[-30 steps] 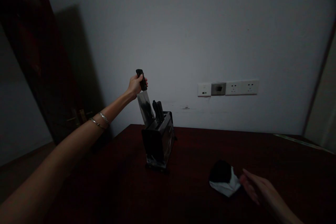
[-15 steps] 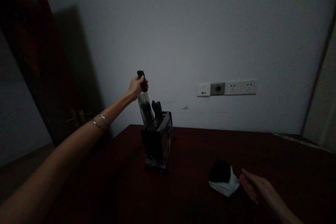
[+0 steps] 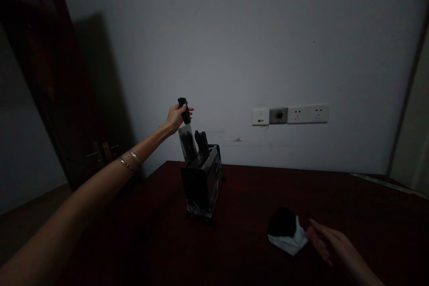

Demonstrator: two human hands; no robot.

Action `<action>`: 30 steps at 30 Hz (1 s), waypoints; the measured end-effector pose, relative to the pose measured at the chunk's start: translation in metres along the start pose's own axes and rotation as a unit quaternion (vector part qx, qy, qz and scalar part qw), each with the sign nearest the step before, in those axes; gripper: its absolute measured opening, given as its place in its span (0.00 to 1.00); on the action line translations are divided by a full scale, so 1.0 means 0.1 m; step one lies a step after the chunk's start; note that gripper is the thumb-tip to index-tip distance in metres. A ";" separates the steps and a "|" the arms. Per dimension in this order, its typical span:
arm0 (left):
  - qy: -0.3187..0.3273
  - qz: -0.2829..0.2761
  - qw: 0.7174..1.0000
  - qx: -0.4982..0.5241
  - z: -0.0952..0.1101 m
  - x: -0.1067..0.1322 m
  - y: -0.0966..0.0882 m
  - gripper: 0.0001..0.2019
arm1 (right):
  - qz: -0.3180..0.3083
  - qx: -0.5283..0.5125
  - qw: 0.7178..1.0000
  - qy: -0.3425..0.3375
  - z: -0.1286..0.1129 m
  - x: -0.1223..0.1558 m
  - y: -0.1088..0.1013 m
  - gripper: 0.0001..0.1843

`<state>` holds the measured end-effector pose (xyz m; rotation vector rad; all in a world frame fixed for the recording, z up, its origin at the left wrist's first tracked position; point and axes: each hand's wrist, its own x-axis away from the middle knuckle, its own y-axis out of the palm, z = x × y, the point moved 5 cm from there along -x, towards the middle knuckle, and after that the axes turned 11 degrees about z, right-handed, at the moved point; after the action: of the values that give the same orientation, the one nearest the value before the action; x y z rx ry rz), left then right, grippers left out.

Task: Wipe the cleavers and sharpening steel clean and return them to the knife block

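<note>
My left hand point(image 3: 175, 118) is closed round the black handle of a cleaver point(image 3: 187, 140). Its broad, shiny blade stands upright, with the lower end inside a slot at the near end of a knife block point(image 3: 197, 187). Other black knife handles point(image 3: 202, 142) stick up from the block beside the blade. Low on the right, my right hand point(image 3: 330, 241) holds nothing, its fingers stretched out. Close by its fingertips lies a small black-and-white item point(image 3: 288, 234), perhaps a cloth or pouch; whether they touch is hard to make out.
The block stands on a dark red-brown table point(image 3: 244, 196) set against a grey wall point(image 3: 214, 53). Sockets and a switch plate point(image 3: 290, 115) are on that wall. At the left is a dark door point(image 3: 77, 143) with a handle. The light is dim.
My left hand has lowered the cleaver a little, so less of its blade shows above the knife block. My right hand has stayed nearly in place by the black-and-white item.
</note>
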<state>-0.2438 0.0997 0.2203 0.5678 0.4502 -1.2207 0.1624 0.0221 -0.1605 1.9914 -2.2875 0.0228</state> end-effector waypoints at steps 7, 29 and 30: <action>0.000 -0.020 1.000 -0.013 -0.04 0.05 -0.05 0.07 | 0.013 0.002 1.000 0.009 -0.08 0.05 0.02 0.33; -0.023 -0.085 0.994 -0.070 -0.25 0.15 -0.27 0.14 | 0.004 0.031 0.999 -0.022 -0.05 0.03 -0.02 0.31; -0.023 -0.087 0.993 -0.073 -0.26 0.16 -0.28 0.14 | 0.003 0.031 0.999 -0.026 -0.05 0.03 -0.02 0.32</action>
<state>-0.2671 0.0977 0.1858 0.3812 0.5542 -1.3507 0.1648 0.0197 -0.1551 2.0389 -2.3518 0.0420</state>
